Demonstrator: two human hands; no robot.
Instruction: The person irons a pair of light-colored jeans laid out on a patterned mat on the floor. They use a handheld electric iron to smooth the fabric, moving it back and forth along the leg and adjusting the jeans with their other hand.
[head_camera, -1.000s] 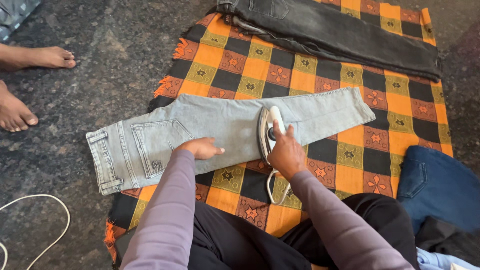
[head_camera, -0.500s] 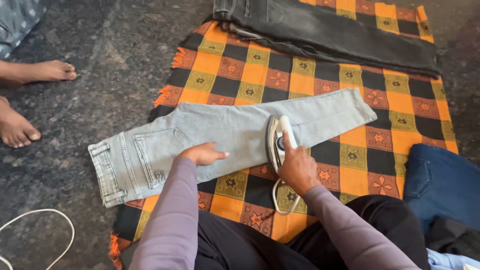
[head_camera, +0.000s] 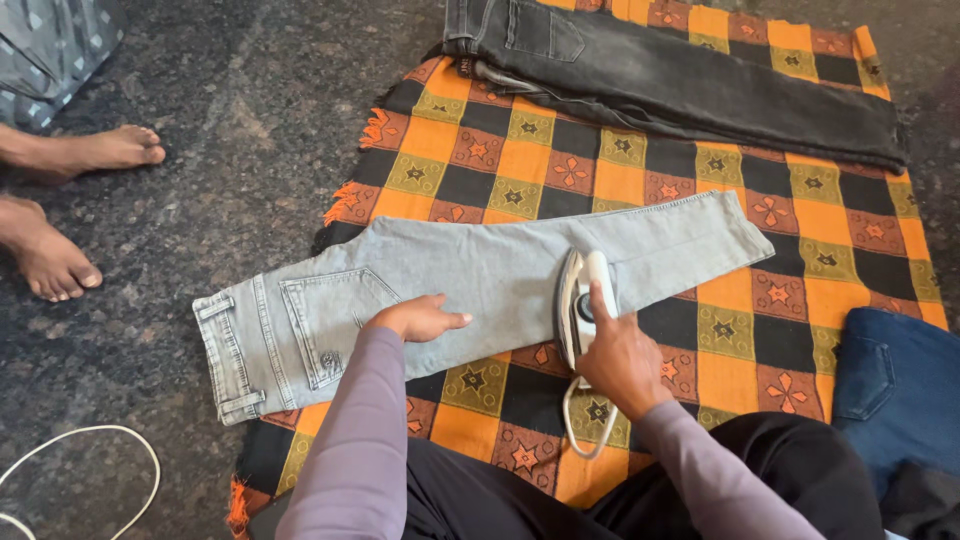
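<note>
- Light grey jeans (head_camera: 470, 275) lie flat, folded leg on leg, across an orange-and-black checked blanket (head_camera: 740, 330); waistband end hangs off the blanket's left edge onto the dark stone floor (head_camera: 230, 130).
- White iron (head_camera: 583, 300) sits on the jeans' leg part, near the lower edge of the fabric, nose pointing away from the person.
- Right hand (head_camera: 620, 355) closed around the iron's handle, index finger stretched along the top.
- Left hand (head_camera: 420, 318) open, palm down, fingers flat, pressing the jeans just right of the back pocket.
- Iron's white cord (head_camera: 590, 420) loops back from its heel toward the person's lap, over the blanket.
- Both arms in lilac long sleeves; dark trousers at the bottom edge.
- Dark grey jeans (head_camera: 680, 80) laid out along the blanket's far edge, well apart from the iron.
- Blue jeans (head_camera: 900, 390) bunched at the right, partly on the blanket.
- Another person's bare feet (head_camera: 60, 210) on the floor, far left.
- White cable (head_camera: 100, 440) curves on the floor, bottom left.
</note>
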